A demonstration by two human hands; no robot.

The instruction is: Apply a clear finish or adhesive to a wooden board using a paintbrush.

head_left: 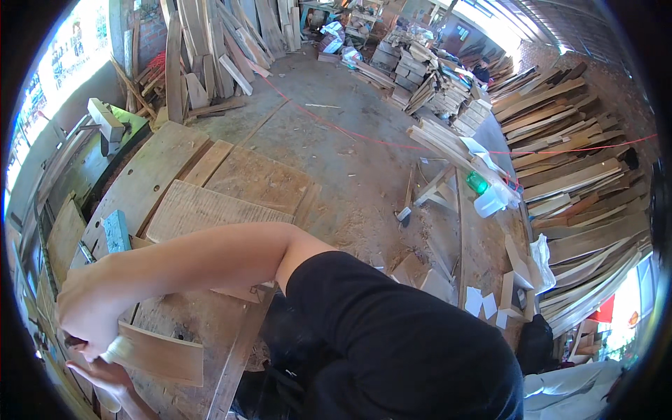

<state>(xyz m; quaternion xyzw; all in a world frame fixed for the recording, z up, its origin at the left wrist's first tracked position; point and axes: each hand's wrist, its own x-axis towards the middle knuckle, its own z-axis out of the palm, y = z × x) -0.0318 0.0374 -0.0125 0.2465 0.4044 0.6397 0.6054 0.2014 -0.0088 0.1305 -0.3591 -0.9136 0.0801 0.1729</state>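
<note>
My right hand (91, 308) reaches across to the far left of the head view, fingers curled round something I cannot make out, partly hidden by the hand. My left hand (105, 378) is just below it, fingers stretched out, near a whitish patch (115, 348) at the end of a thin wooden piece (164, 353). That piece lies on the wooden workbench (224, 371). Beyond my forearm are a worn blue block (115, 231) and a rough board (203, 210).
Leaning planks line the back (210, 49) and right (567, 168). A board pile (427, 70) has a person (481, 70) behind it. At right are a green bottle (477, 182), plastic jug (490, 203) and wooden box (516, 294). A red cord (350, 133) crosses the room.
</note>
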